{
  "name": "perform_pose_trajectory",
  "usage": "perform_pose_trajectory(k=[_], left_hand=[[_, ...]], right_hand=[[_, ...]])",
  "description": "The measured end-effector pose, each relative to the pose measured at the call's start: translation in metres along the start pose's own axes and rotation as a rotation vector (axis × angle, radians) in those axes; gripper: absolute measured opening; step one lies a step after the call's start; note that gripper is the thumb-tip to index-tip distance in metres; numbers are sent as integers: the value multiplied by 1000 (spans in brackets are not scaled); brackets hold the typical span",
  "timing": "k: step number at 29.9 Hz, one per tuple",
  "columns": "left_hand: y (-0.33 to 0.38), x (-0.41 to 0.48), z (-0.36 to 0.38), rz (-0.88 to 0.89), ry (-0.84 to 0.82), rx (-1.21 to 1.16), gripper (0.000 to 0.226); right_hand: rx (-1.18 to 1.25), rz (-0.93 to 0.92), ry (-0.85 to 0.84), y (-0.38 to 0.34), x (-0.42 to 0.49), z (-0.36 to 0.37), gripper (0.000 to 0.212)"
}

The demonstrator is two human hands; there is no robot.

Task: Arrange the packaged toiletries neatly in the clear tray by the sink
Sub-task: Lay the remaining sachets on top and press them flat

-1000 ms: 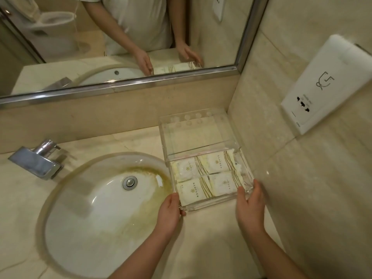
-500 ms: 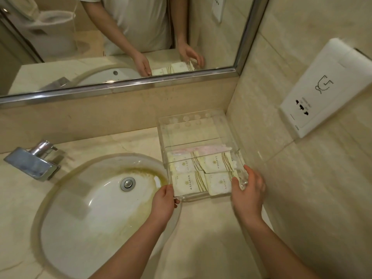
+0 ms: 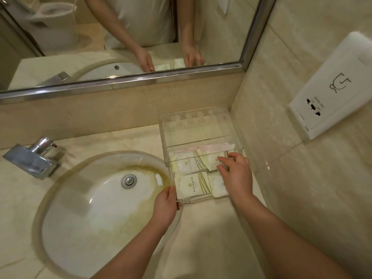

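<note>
The clear tray (image 3: 201,125) sat on the counter (image 3: 201,238) in the corner, just right of the sink (image 3: 90,208) and against the side wall. White packets with gold stripes lay in its near part — one at the near left (image 3: 191,184), one behind it (image 3: 187,163), another at the near right (image 3: 218,185) half hidden under the wrist. A pinkish packet (image 3: 213,147) lay across behind them. The far part of the tray held a pale flat sheet.

The left hand (image 3: 166,208) gripped the tray's near left corner, thumb and fingers closed on the wall. The right hand (image 3: 235,174) reached inside — its fingertips (image 3: 221,159) pressed on the far right packet (image 3: 213,163); whether they pinched it or merely touched it, I could not tell.

A tap (image 3: 34,158) stood left of the sink, and a socket plate (image 3: 330,87) hung on the right wall.
</note>
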State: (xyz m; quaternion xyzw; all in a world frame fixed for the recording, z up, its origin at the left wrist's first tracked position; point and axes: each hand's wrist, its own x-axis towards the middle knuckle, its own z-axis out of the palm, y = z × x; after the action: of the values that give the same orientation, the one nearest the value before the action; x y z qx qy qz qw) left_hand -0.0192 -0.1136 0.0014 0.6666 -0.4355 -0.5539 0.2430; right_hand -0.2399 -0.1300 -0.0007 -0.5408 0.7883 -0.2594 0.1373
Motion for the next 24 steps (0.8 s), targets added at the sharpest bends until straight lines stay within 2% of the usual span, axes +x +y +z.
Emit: perform_pose_trajectory(k=[7, 11, 16, 20, 24], left_hand=[[0, 1, -1, 1, -3, -2, 32], [2, 1, 0, -9, -6, -17, 32], [2, -1, 1, -4, 15, -23, 33], [2, 0, 3, -9, 11, -36, 33], [2, 0, 3, -10, 7, -23, 33]], right_hand=[[159, -30, -6, 0, 13, 9, 27], [43, -136, -31, 8, 8, -5, 34], [8, 2, 90, 7, -42, -25, 54], [-224, -119, -76, 16, -86, -4, 72], [-313, -140, -172, 16, -77, 12, 63]])
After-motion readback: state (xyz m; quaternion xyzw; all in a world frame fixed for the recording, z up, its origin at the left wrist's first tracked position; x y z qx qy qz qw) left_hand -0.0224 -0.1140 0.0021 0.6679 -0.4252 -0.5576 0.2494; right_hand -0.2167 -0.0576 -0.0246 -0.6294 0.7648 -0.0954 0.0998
